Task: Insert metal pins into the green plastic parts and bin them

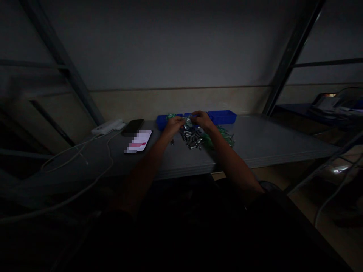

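Hovering close together just above a pile of small metal cylinders (192, 139), the left hand (176, 122) and the right hand (202, 120) are bending their fingers inward toward a small shiny piece (188, 119). The two hands are sitting slightly apart, with the piece showing between their fingertips; the dim light is hiding whether either one is actually gripping it. Both forearms are reaching in over the near edge of the desk (263, 141), probably because working right over the pile is making every part easy to reach.

Green pieces (228, 139) are lying just right of the cylinders, seemingly to prevent the two kinds from mixing. A left blue bin (161, 122), with green material showing in it, and a right blue bin (226, 118) are standing behind the work, likely leaving the front free for the hands. A lit phone (141, 141), a dark phone (132, 127) and a white cable (109, 151) are lying off to the left, apparently out of the arms' way.
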